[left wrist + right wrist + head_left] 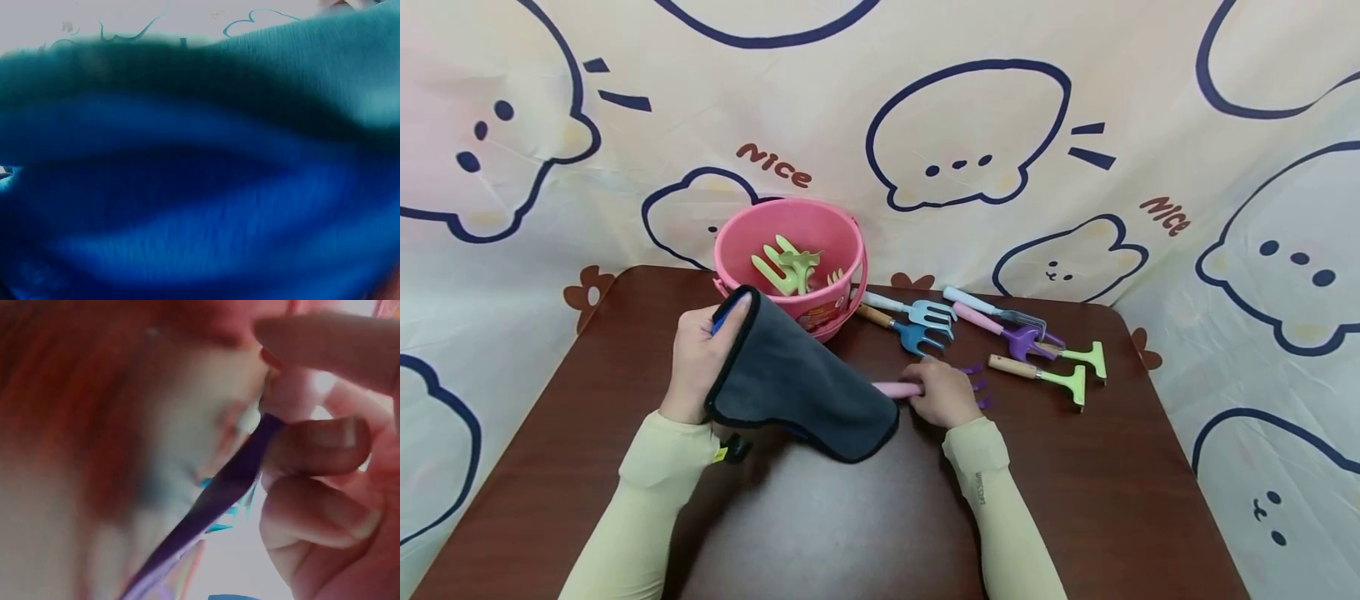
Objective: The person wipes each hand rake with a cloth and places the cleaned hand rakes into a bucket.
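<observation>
Head cam: above, fwd + down, wide over bench. L wrist cam: v. close, blue cloth fills most, backdrop up top. R wrist cam: close-up, R grip at frame rt., shared w/ head's lower ctr.

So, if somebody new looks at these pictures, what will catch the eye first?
Probably the pink bucket comes first, at the back of the table, with light green tools inside. Next is the dark grey cloth, which the fingers of the left hand hold up in front of the bucket. Colourful tools lie to the bucket's right, and the fingers of the right hand hold a pink-handled purple one.
</observation>
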`<state>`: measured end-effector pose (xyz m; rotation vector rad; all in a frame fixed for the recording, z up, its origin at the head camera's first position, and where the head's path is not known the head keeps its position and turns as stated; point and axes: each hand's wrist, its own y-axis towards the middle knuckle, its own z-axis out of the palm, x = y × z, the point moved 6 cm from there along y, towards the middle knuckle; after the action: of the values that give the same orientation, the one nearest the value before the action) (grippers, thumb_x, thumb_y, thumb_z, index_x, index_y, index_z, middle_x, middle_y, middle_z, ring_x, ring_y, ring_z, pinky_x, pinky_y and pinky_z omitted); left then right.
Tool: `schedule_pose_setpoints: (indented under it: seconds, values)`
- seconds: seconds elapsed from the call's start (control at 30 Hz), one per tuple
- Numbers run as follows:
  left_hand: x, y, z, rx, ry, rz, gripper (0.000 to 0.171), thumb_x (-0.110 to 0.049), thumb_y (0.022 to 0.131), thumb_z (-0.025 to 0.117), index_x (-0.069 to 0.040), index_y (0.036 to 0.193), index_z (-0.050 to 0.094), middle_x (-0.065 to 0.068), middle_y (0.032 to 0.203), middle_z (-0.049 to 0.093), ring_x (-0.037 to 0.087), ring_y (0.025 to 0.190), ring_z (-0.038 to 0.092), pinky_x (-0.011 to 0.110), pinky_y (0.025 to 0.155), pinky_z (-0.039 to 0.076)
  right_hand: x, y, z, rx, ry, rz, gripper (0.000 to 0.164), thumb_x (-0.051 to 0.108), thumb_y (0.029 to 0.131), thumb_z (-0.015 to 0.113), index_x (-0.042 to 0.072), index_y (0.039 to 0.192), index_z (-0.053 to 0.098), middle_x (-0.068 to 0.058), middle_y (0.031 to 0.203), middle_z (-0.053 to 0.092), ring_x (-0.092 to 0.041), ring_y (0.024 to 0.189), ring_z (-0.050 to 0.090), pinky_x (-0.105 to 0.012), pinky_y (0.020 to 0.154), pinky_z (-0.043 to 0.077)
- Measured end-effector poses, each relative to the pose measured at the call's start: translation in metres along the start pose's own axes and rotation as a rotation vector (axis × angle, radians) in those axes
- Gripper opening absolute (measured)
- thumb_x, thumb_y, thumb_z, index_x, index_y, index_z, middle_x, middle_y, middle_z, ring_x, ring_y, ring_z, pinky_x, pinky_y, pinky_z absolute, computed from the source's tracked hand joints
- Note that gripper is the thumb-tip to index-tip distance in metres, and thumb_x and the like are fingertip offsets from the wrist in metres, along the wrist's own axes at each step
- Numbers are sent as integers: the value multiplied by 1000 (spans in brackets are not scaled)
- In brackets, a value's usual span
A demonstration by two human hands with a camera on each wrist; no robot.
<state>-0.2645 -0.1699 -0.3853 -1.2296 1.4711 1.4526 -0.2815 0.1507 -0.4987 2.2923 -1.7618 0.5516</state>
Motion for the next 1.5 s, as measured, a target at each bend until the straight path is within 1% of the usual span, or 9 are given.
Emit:
schedule_pose_setpoints:
  seconds: [0.2,0.33,0.43,0.67,0.83,1.0,1.13,1.27,1.5]
  values:
    - [-8,-2,9,177,176,133,25,-11,105,50,-4,115,73,-3,110,72,11,101,58,20,94,46,-2,-6,-31,-294,35,-20,23,16,88,81,13,110,78,-3,89,62,-20,69,55,-35,61,42]
    - [-9,-5,18,277,261,225,25,5,93,48,-5,99,70,7,105,67,14,105,52,25,90,45,-3,-14,-53,-497,124,-39,23,14,89,81,9,110,76,-6,85,62,-20,68,56,-33,61,44]
    - [-11,-5,22,289,326,276,24,9,87,57,-10,91,70,2,99,62,13,105,47,29,87,45,-3,-23,-68,-588,307,-76,18,9,90,79,6,106,72,-9,87,66,-18,64,62,-28,59,52]
    - [-22,-11,24,249,456,393,24,3,81,78,-18,92,80,10,127,55,25,122,42,54,98,39,-1,-39,-99,-532,839,-177,31,4,96,73,-1,126,68,-21,119,72,-15,74,76,-27,73,62]
    - [-37,-21,21,39,391,571,23,5,80,76,-13,93,84,16,108,52,23,103,47,29,84,40,6,-48,-111,-445,1077,-319,26,5,105,58,-10,124,67,-22,134,66,-17,93,78,-31,90,60]
    - [-35,-24,24,40,260,533,29,14,85,66,-8,98,80,2,73,48,8,66,44,19,58,38,8,-50,-110,-428,1242,-415,45,25,109,39,-6,113,71,-19,123,70,-23,96,77,-35,92,60]
    - [-30,-23,28,76,198,450,22,13,92,62,-3,105,68,3,78,58,7,65,50,15,61,46,7,-51,-109,-449,1142,-399,37,21,108,50,-9,98,70,-10,112,71,-19,91,77,-30,87,60]
    - [-24,-22,33,148,0,323,13,8,101,53,4,112,56,9,105,61,17,88,60,19,78,53,12,-48,-104,-417,900,-334,14,1,98,67,-6,110,69,-6,115,67,-17,99,74,-25,83,60]
    - [-13,-22,46,271,-346,169,15,1,105,44,-9,116,50,9,121,51,28,110,54,28,89,53,31,-45,-96,-392,597,-351,52,-6,100,60,14,148,56,-9,145,48,-26,108,71,-21,95,56]
